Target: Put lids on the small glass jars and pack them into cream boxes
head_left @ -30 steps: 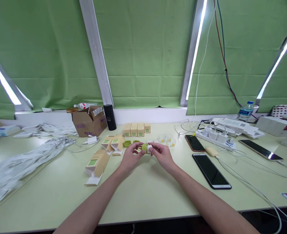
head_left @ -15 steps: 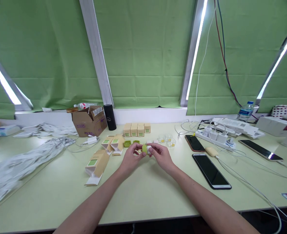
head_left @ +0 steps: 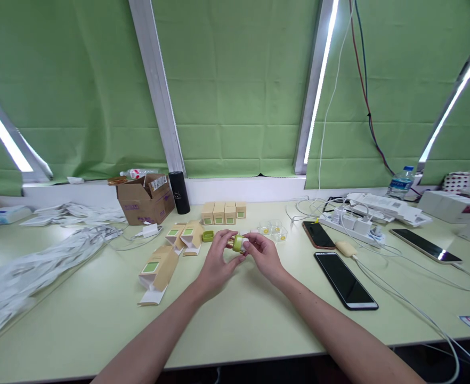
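Above the bare near part of the worktop (head_left: 235, 330), the right hand (head_left: 264, 255) pinches a small green case (head_left: 238, 244) in its fingers; the left hand (head_left: 218, 262) arches at the case's left side, thumb below, and whether it grips I cannot tell. Handling looks midway: the case is not set down, and three flap-open cartons (head_left: 161, 264) at left remain unclosed. Beyond, a loose green piece (head_left: 208, 236) and clear containers (head_left: 275, 228) lie out; farther back, small boxes (head_left: 219, 213) stand grouped, seemingly closed.
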Motion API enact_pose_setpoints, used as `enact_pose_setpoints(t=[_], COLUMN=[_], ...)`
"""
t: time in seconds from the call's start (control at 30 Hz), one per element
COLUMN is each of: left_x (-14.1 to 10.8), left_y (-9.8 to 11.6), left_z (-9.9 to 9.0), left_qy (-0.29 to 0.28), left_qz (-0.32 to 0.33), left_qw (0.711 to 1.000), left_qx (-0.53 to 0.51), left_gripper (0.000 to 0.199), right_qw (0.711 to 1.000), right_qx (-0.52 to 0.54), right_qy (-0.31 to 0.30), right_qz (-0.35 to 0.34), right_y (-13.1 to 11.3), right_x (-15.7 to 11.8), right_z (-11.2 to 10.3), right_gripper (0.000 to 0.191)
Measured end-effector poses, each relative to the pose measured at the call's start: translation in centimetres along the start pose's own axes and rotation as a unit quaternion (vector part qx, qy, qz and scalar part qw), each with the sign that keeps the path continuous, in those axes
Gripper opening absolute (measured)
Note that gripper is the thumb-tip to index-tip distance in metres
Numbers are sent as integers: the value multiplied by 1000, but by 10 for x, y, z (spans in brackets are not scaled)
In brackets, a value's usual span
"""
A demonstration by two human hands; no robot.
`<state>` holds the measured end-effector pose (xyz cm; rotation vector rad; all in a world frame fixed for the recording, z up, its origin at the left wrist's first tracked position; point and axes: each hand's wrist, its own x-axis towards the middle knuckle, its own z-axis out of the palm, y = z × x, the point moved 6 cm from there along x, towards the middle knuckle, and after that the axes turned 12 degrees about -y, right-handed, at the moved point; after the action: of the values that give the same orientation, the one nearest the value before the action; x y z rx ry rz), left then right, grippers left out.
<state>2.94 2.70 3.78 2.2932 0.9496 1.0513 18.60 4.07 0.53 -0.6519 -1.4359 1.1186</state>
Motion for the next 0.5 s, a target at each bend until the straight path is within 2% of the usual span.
enact_pose_setpoints(t=[0.3,0.4,0.5], left_x=[-5,-4,-2], left_y=[0,2,0], left_z=[6,5,2], left_qy=[-13,-8,3], left_qz=[35,36,25], left_qw=[998,998,999], left_qx=[60,43,-21], left_gripper=[53,49,46], right_qw=[998,998,998], right_qx=[67,62,45], right_qy=[1,-10,-35], right_qz=[21,20,10], right_y=[4,2,-2], right_x=[0,0,0], right_z=[4,4,6], right_gripper=[42,42,41])
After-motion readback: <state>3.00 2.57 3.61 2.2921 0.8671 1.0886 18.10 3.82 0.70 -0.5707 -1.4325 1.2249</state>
